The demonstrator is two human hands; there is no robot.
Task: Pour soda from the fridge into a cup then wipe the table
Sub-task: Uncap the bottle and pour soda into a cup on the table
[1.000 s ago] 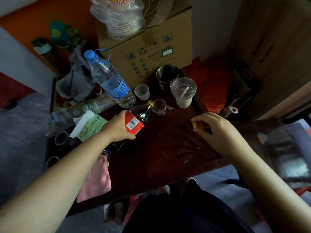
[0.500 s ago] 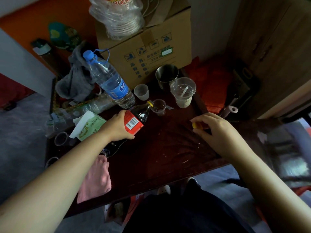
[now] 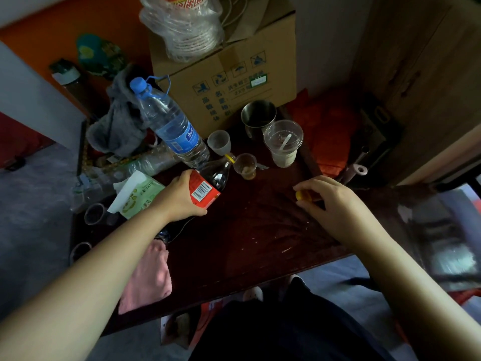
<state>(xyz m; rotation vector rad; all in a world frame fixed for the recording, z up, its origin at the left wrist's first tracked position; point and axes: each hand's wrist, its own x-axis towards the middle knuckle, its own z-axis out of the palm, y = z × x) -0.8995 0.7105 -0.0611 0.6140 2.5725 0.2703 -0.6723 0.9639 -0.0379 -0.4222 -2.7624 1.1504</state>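
My left hand (image 3: 179,198) grips a dark soda bottle (image 3: 212,179) with a red label, tilted so its yellow-ringed mouth rests over a small clear cup (image 3: 245,166). Brownish liquid sits in the bottom of that cup. My right hand (image 3: 329,201) hovers low over the dark wooden table (image 3: 247,230) to the right, fingers pinched on the yellow bottle cap (image 3: 302,196). A pink cloth (image 3: 147,278) lies at the table's near left edge.
Behind the cup stand a large water bottle (image 3: 170,126), a small white cup (image 3: 219,142), a steel mug (image 3: 258,117), a lidded plastic cup (image 3: 283,143) and a cardboard box (image 3: 229,74). A tissue pack (image 3: 138,195) and empty cups lie left.
The bottle stays tilted over the small cup, and a little more brownish liquid shows in it. Both hands hold about the same places.
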